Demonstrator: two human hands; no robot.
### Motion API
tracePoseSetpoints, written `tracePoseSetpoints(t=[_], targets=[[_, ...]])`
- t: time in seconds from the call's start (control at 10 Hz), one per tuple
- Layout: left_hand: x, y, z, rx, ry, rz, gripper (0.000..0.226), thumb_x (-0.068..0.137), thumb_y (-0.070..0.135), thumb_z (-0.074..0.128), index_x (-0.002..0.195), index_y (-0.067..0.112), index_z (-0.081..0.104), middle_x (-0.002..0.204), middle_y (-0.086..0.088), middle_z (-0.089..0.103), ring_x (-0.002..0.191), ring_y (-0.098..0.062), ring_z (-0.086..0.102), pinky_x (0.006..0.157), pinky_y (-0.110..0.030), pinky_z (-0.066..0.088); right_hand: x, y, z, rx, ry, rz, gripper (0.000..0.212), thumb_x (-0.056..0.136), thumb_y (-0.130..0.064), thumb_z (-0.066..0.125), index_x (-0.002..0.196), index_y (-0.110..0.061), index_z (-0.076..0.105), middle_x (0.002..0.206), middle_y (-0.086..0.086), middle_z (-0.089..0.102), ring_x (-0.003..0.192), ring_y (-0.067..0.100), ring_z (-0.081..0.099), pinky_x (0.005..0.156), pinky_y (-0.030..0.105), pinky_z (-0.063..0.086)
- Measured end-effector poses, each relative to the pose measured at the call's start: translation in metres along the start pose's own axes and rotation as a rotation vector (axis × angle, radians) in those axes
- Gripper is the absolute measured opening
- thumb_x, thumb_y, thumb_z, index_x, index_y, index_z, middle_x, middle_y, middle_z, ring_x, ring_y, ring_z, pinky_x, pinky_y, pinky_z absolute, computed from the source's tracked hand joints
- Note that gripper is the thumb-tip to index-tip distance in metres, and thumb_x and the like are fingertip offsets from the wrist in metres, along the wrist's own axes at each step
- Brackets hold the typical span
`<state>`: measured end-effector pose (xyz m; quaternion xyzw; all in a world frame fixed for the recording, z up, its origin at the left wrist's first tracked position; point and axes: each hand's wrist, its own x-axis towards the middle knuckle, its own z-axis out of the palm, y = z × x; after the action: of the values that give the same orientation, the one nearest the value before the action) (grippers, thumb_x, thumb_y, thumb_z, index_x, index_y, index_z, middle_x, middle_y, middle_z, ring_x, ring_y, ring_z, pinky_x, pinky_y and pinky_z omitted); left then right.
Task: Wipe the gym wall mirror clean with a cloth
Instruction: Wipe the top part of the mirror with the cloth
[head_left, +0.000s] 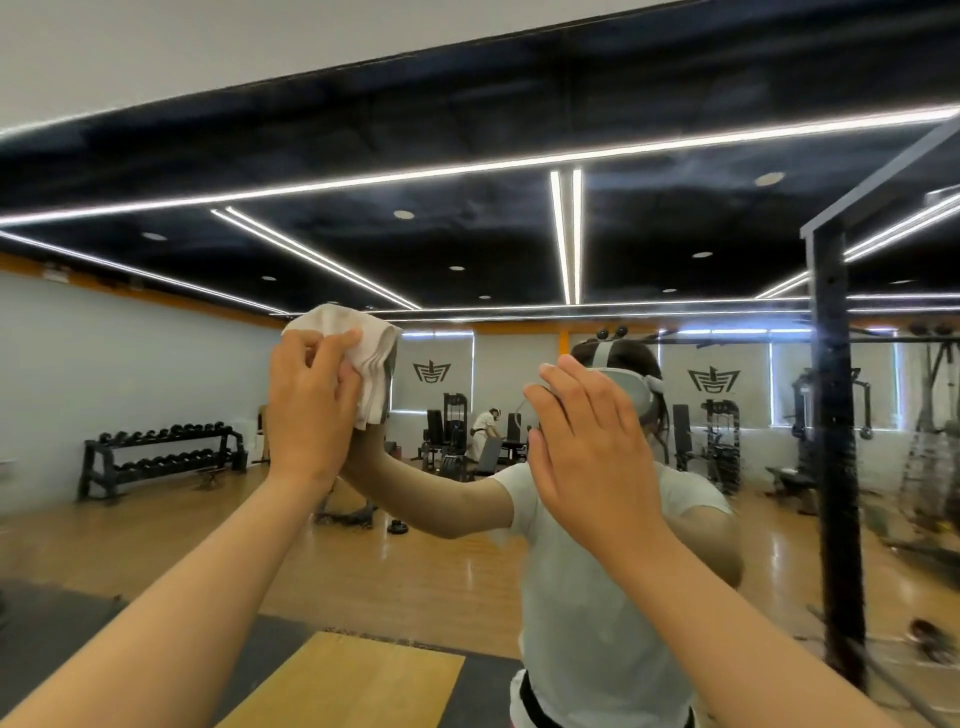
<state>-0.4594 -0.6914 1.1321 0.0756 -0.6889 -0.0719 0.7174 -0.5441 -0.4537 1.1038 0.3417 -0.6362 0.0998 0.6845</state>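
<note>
The large wall mirror (519, 249) fills most of the view and reflects the gym and my own figure. A folded white cloth (363, 343) is pressed against the glass at centre left. My left hand (306, 400) lies over the cloth with its fingers mostly straight, pushing it onto the mirror. My right hand (587, 447) is raised in front of the glass at centre right, fingers straight and together, holding nothing; whether it touches the mirror I cannot tell. Part of the cloth is hidden under my left hand.
The mirror's top edge meets a white wall (156, 47) above. A black rack post (836, 415) shows at the right. Reflected are a dumbbell rack (156, 457), weight machines (452, 431) and a distant person (483, 426) on a wooden floor.
</note>
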Motion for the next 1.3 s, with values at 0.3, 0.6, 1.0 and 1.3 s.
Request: tracePoseSetpoints(t=[0.3,0.6,1.0,1.3], targets=[[0.003,-0.007,-0.008,0.035,-0.058,0.026,0.033,0.098,0.015,0.054,0.130,0.008,0.057,0.121,-0.019,0.048,0.105,-0.028,0.049,0.081,-0.028,0.039,0.001,-0.001,0.000,-0.011,-0.001,-0.001,0.040,0.092,-0.023,0.045,0.129,-0.009,0.050,0.133,0.012,0.055,0.133,0.027,0.039,0.114,0.040,0.025],[0.003,-0.005,-0.010,0.000,-0.072,0.034,0.038,0.095,0.022,0.046,0.128,0.009,0.058,0.120,-0.018,0.049,0.100,-0.028,0.050,0.079,-0.034,0.045,0.000,-0.003,0.000,-0.067,-0.008,0.012,0.038,0.089,-0.022,0.049,0.124,-0.010,0.055,0.130,0.012,0.055,0.131,0.028,0.038,0.112,0.041,0.024],[0.012,-0.013,0.007,0.014,-0.108,0.457,0.067,0.082,0.017,0.076,0.140,0.017,0.042,0.117,-0.008,0.034,0.097,-0.032,0.053,0.069,-0.036,0.055,0.000,-0.009,-0.002,-0.061,0.003,0.023,0.037,0.090,-0.023,0.044,0.124,-0.009,0.052,0.130,0.012,0.051,0.130,0.030,0.041,0.109,0.042,0.028],[0.015,-0.015,0.022,-0.013,0.073,0.449,0.048,0.093,0.031,0.042,0.137,0.014,0.052,0.116,-0.007,0.036,0.099,-0.024,0.037,0.073,-0.029,0.038,0.002,-0.008,0.006,-0.079,0.047,0.000,0.037,0.093,-0.022,0.043,0.125,-0.007,0.051,0.134,0.013,0.044,0.131,0.032,0.039,0.107,0.044,0.031]])
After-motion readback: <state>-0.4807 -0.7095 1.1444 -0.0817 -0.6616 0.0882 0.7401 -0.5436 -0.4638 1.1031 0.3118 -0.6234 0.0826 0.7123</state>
